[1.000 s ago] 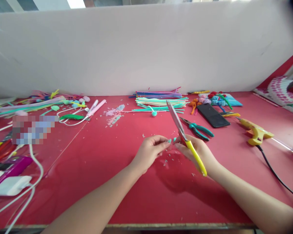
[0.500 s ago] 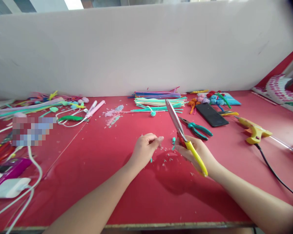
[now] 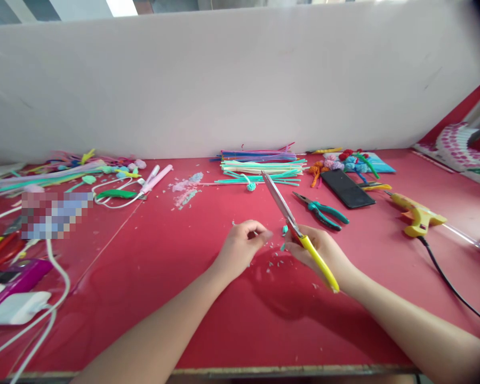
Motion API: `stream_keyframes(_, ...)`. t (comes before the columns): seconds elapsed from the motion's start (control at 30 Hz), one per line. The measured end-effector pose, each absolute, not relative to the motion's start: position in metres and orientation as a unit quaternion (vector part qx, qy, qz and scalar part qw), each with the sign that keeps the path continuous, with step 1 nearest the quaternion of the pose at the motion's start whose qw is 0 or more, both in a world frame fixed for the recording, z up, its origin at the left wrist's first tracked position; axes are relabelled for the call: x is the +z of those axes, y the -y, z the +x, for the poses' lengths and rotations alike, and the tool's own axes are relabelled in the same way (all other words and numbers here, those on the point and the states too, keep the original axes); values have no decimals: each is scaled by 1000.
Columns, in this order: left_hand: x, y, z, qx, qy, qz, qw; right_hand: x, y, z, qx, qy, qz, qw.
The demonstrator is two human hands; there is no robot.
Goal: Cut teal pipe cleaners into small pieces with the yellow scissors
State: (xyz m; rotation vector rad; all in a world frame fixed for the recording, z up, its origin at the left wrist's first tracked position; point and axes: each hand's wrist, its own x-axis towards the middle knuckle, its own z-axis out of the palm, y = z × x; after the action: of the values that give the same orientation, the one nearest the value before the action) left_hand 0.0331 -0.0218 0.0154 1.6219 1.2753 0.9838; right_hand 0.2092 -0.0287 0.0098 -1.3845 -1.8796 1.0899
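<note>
My right hand (image 3: 324,248) is closed around a pair of scissors (image 3: 317,259) with yellow and red handles. Their long blades point up and away to the left and look nearly closed together. Beside those fingers lies a small teal piece (image 3: 285,230), with a bit of teal also at the fingertips. Left of the scissors, my left hand (image 3: 244,242) is pinched, thumb against fingers, just over the table. Whatever it may hold is hidden. Pale clippings (image 3: 275,263) are scattered between the two hands.
Bundled pipe cleaners (image 3: 262,166) lie along the white partition (image 3: 240,85), a teal knotted ball (image 3: 250,186) before them. To the right are pliers (image 3: 324,212), a black phone (image 3: 348,188) and a yellow glue gun (image 3: 418,213) with its cord. White cables (image 3: 58,266) and tools crowd the left.
The scissors have tilted further left, their tips moving left and slightly down. My left hand has shifted slightly right, and the teal bit seen beneath it is out of sight.
</note>
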Motion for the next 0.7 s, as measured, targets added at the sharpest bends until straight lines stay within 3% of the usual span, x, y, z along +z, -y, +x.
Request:
stream_keyframes(0.33, 17, 32, 43, 360, -476, 654, 465, 8, 28, 208, 374, 721, -513, 276)
stream_keyframes(0.7, 21, 20, 29, 584, -455, 397, 542, 10, 26, 211, 105, 786, -585, 170)
